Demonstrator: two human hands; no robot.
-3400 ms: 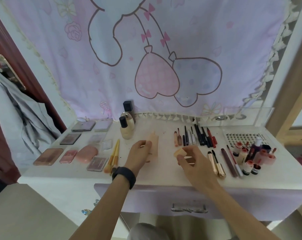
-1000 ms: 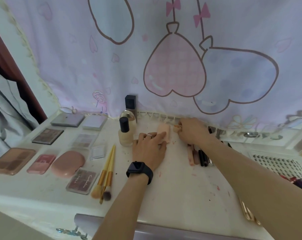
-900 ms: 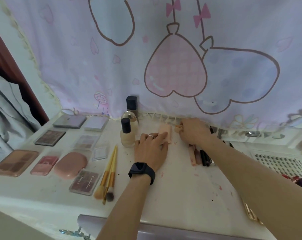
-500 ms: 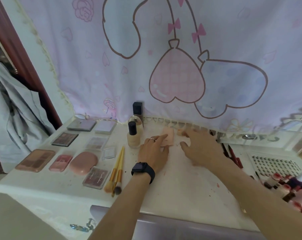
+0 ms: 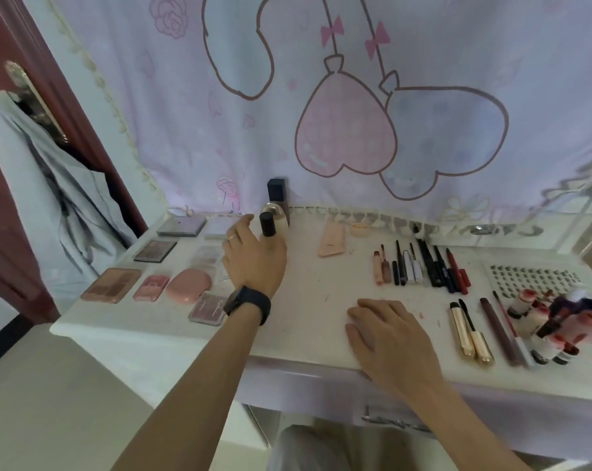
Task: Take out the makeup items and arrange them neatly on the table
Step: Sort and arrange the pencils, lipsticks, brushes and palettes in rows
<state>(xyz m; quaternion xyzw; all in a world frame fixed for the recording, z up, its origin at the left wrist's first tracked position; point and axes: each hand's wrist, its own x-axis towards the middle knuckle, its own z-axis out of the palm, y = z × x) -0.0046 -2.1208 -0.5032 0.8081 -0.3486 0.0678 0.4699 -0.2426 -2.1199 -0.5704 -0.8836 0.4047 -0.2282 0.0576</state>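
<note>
Palettes [image 5: 112, 285] on the left and pencils [image 5: 420, 266] on the right are lying in rows on the table [image 5: 308, 300], so little seems left to do. The left hand [image 5: 253, 263] is covering the far bottle [image 5: 267, 226], and I cannot tell its grip. The right hand [image 5: 389, 334] is resting flat near the edge, empty.

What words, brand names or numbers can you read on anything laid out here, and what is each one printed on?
Nothing here reads clearly enough to quote.
Mauve palette: white cursive script on the lid, too blurred to read.
Black pencil: small white lettering along the barrel, too small to read.
Peach packet: a small dark mark near its lower end, illegible.
</note>
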